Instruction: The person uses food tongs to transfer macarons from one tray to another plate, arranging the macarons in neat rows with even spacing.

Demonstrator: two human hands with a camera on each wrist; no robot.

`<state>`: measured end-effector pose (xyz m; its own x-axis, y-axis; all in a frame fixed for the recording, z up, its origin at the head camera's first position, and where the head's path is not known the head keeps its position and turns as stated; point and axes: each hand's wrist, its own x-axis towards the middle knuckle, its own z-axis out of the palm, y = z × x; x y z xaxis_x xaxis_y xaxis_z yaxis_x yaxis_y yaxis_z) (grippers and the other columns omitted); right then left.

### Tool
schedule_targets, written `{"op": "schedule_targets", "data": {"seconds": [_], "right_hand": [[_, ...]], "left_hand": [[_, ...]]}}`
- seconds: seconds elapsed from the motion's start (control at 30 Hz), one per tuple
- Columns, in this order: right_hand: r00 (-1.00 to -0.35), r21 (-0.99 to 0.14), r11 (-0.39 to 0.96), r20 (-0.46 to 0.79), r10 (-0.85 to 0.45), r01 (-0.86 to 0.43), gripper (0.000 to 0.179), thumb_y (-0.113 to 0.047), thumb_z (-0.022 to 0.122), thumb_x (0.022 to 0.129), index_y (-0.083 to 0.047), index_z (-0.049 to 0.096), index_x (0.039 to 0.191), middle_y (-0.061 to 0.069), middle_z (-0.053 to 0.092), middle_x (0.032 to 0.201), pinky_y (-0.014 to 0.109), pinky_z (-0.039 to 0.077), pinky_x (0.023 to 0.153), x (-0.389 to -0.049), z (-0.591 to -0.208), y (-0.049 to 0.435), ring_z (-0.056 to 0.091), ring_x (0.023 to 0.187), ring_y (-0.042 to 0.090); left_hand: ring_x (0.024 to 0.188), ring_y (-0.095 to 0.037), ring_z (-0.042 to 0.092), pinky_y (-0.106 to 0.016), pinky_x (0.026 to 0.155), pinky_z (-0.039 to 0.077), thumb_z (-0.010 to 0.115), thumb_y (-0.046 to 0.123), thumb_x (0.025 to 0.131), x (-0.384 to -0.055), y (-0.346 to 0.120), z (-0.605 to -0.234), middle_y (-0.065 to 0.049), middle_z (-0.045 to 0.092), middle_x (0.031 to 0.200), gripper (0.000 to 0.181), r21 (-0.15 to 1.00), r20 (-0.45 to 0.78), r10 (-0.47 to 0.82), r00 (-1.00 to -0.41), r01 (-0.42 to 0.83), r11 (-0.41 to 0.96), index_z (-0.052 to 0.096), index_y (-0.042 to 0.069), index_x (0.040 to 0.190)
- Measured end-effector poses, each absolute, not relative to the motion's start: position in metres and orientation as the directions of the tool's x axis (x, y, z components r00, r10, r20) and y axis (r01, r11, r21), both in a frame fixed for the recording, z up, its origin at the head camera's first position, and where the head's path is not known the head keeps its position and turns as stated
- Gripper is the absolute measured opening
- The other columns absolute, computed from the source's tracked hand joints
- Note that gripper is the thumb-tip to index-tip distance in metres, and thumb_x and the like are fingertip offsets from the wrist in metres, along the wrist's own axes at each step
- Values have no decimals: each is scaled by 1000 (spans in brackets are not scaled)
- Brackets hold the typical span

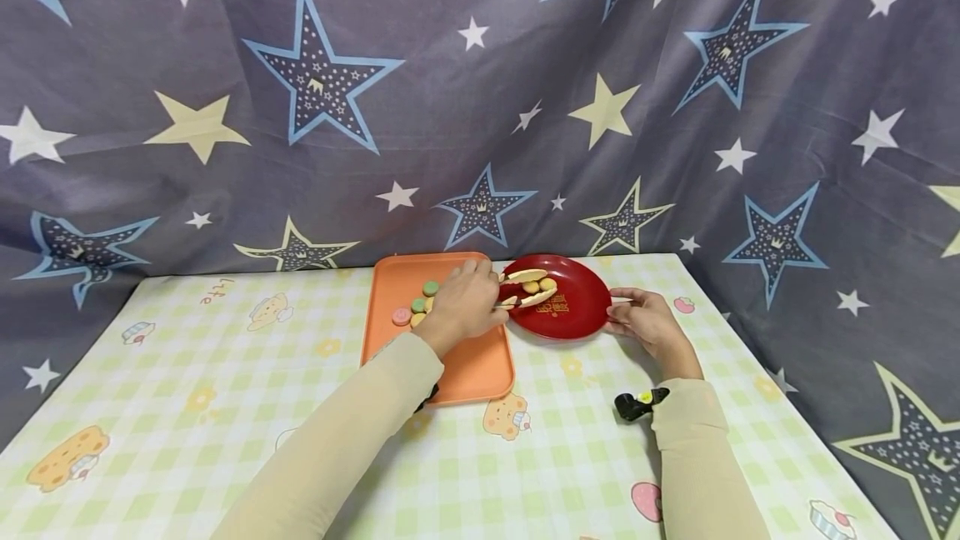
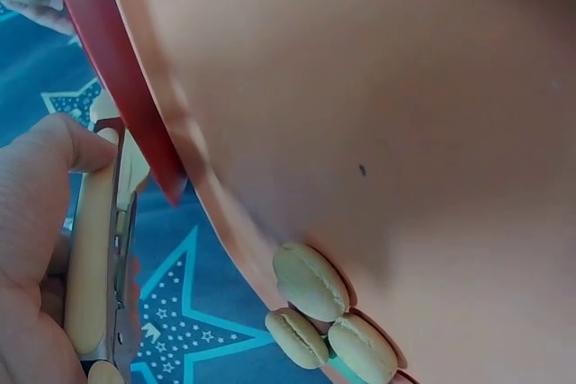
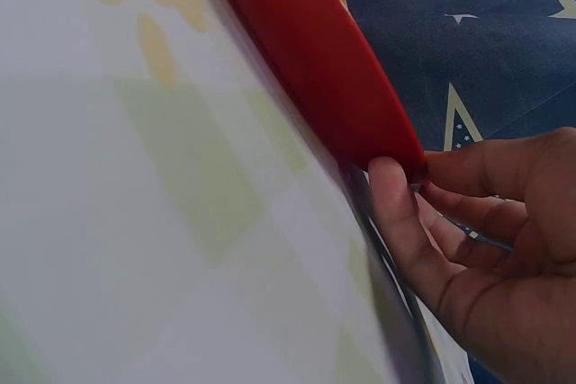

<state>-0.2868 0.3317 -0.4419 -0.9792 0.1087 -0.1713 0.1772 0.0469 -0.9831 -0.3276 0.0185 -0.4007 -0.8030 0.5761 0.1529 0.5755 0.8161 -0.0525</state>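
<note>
My left hand (image 1: pixel 467 302) grips wooden-tipped tongs (image 1: pixel 523 277), reaching over the orange tray (image 1: pixel 472 372) to the red plate (image 1: pixel 577 315). The tongs' tips stand apart above the plate. Two small yellow macarons (image 1: pixel 548 283) lie between or beside the tips; whether the tongs touch them I cannot tell. At the plate's right rim, my right hand (image 1: pixel 651 325) pinches the edge between thumb and fingers, plain in the right wrist view on the plate's side (image 3: pixel 315 51). Green macarons (image 1: pixel 431 287), a pink macaron (image 1: pixel 401 317) and yellow ones (image 2: pixel 310 281) sit on the tray, partly hidden by my left hand.
Tray and plate stand side by side near the back edge of a table with a green checked cloth (image 1: pixel 247 390). Behind it hangs a dark star-patterned curtain (image 1: pixel 420 90). A black wrist camera (image 1: pixel 637 405) sits at my right cuff.
</note>
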Motion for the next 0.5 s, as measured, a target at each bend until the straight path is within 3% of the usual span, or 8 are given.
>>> {"op": "schedule_targets", "data": {"seconds": [0.3,0.5], "right_hand": [[-978,-982,43,-178,106,183,54,11,53,96,13,38,147,9,66,95,29,60,75,-286,-440,332,69,77,14],[-979,-983,43,-171,112,177,52,12,52,95,13,39,146,9,66,95,29,60,75,-287,-442,330,70,77,15]], "left_hand": [[102,-24,43,-38,88,41,62,38,90,-324,11,-395,-6,52,118,25,-29,196,586,-786,592,805,61,13,89],[103,-26,46,-40,89,43,62,37,88,-318,-9,-391,-8,55,117,40,-34,255,595,-762,608,794,66,5,111]]}}
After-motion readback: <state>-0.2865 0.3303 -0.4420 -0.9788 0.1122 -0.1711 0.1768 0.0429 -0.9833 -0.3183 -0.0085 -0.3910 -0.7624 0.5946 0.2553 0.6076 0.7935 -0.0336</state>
